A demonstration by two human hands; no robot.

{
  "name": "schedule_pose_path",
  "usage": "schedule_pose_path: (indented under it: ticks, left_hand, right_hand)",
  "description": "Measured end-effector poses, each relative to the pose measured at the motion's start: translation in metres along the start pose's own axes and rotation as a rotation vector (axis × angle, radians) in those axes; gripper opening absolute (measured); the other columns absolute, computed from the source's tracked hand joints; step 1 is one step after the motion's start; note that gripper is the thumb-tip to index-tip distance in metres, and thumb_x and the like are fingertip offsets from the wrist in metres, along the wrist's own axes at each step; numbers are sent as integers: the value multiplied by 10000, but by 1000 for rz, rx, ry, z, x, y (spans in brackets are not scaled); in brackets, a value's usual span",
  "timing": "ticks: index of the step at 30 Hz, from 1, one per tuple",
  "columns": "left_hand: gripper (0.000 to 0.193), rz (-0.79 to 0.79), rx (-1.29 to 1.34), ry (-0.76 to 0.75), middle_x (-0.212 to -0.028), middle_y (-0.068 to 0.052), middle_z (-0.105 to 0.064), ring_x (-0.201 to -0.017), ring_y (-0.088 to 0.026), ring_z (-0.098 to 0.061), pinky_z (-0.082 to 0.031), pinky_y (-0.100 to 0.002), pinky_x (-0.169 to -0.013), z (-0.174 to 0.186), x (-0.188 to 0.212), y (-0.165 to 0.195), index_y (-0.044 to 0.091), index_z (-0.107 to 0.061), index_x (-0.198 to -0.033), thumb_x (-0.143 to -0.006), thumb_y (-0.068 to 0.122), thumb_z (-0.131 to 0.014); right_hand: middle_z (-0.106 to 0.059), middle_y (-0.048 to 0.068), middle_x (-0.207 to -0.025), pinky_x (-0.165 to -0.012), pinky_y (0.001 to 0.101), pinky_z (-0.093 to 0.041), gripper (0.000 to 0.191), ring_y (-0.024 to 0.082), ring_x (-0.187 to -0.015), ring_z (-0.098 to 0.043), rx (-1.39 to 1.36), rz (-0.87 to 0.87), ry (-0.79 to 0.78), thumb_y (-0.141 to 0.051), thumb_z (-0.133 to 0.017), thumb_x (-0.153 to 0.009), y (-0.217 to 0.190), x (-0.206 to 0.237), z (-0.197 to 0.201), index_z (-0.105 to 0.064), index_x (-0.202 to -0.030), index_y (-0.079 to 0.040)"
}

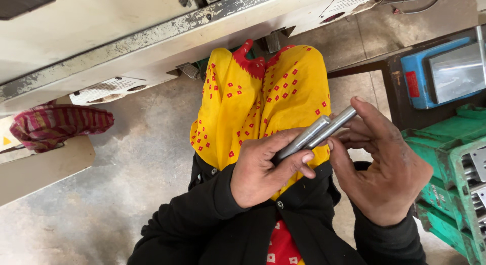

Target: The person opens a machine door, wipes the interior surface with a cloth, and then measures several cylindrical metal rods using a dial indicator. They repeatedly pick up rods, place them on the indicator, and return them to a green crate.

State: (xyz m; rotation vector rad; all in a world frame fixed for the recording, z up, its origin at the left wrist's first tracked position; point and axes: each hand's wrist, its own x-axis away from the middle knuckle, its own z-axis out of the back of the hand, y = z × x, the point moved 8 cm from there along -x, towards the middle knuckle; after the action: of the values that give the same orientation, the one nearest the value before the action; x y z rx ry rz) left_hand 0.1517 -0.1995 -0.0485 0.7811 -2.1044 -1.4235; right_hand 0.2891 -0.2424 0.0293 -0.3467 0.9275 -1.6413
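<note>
Big pale machine (152, 37) on top, grey floor (142, 158) below, green crates (450, 194) at right. Yellow cloth (263, 92) on lap. Left hand (260, 168) grip closed round two metal rods (316, 132), maybe three. Right hand (385, 163) pinches rod tips. Step now: checking rods. Next needs steady hold.

Two slim metal rods, grey, cylindrical, smooth, slightly shiny. Held side by side, touching along length, both tilted, lower ends toward bottom left, upper ends toward top right. Shorter metal rod (304, 138) ends in flat round face; lower part hidden inside left hand (263, 171), thumb pressed across it. Longer metal rod (338, 122) reaches further up and right, tip pinched between fingers of right hand (385, 168). Both rods held above lap, over yellow cloth, off any surface.
</note>
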Motion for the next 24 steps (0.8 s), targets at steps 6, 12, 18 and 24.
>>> schedule_pose_path:
  ticks: [6,12,18,24]
  left_hand:
    - [362,30,-275,32,-1044,-72,-774,-859,-102,-788,-627,-224,-776,3,1,6,15,-617,-1390,-1033,59,-656]
    - [341,-13,-241,23,-1044,-67,-770,-880,-120,-793,-630,-226,-813,5,0,8,12,-608,-1400,-1063,50,-641]
    - [358,30,-82,-42,-1067,-79,-765,-882,-121,-781,-614,-238,-829,1,1,2,-16,-602,-1398,-1050,44,-658]
    - [351,16,-103,-33,-1106,-82,-772,-888,-118,-783,-624,-233,-816,4,-2,5,-22,-600,-1390,-1052,58,-649]
  right_hand:
    - [-730,181,-1161,-844,289,-598,590,195,-1048,-754,24,38,2,71,-815,-899,-4,1,-3,-533,-1418,74]
    - [-731,170,-1028,-802,278,-622,437,171,-920,-762,-32,-7,39,83,-740,-945,12,1,-2,-559,-1343,80]
    - [-728,211,-1111,-826,301,-622,280,207,-948,-764,-160,-54,23,148,-603,-996,14,-8,6,-548,-1264,86]
    - [-673,236,-1202,-822,308,-644,576,227,-1000,-733,-182,-65,-40,49,-774,-815,1,-6,4,-486,-1309,109]
